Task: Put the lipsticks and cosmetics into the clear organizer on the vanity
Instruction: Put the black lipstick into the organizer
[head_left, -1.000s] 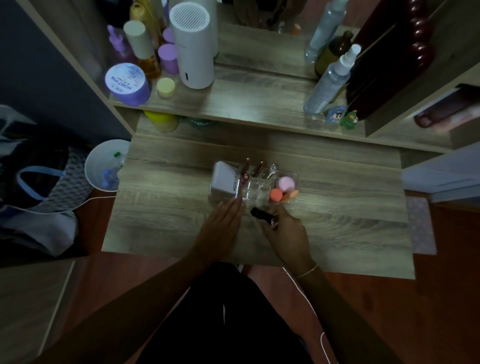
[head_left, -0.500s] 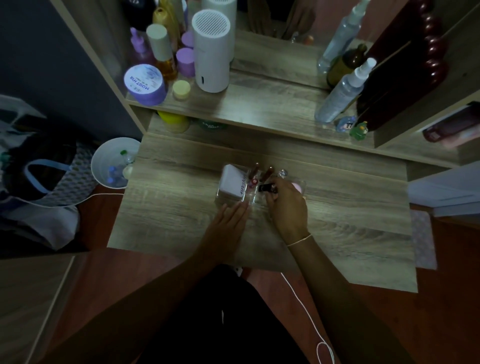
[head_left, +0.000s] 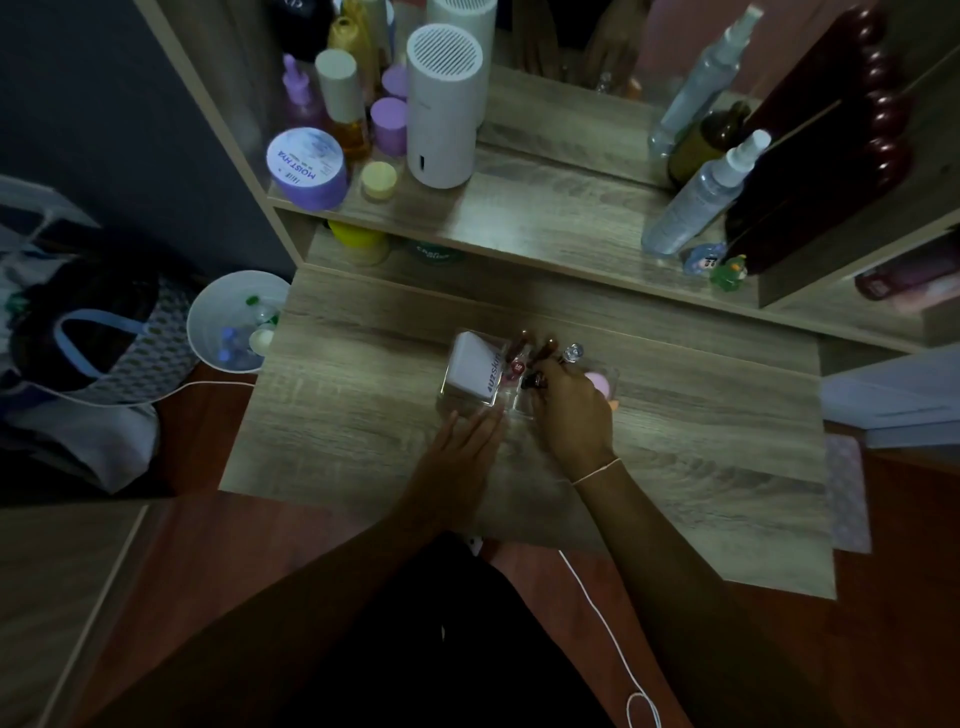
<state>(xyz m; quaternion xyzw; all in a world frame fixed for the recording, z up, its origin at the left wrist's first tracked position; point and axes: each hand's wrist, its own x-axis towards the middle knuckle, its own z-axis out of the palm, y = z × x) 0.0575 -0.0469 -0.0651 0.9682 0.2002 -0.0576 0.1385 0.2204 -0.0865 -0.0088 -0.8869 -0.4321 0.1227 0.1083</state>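
Observation:
The clear organizer (head_left: 453, 402) stands in the middle of the wooden vanity top. A white box (head_left: 470, 368) fills its left compartment. Two brownish lipstick tubes (head_left: 520, 341) and a clear-capped tube (head_left: 573, 353) lean at its back. A pink puff (head_left: 597, 380) shows at its right end. My right hand (head_left: 571, 410) is over the organizer's middle, fingers shut on a dark lipstick (head_left: 535, 382) held just inside a compartment. My left hand (head_left: 462, 447) lies flat against the organizer's near left corner, fingers stretched out.
The shelf behind carries a white cylinder (head_left: 441, 109), a purple jar (head_left: 307, 167), several bottles and two spray bottles (head_left: 698, 195). A white bin (head_left: 234, 325) and a bag (head_left: 88, 338) stand on the floor at the left. A white cable (head_left: 608, 629) hangs by my lap.
My right hand carried the dark lipstick from the desk in front of the organizer up and over its middle compartments. My left hand stayed at the near left corner.

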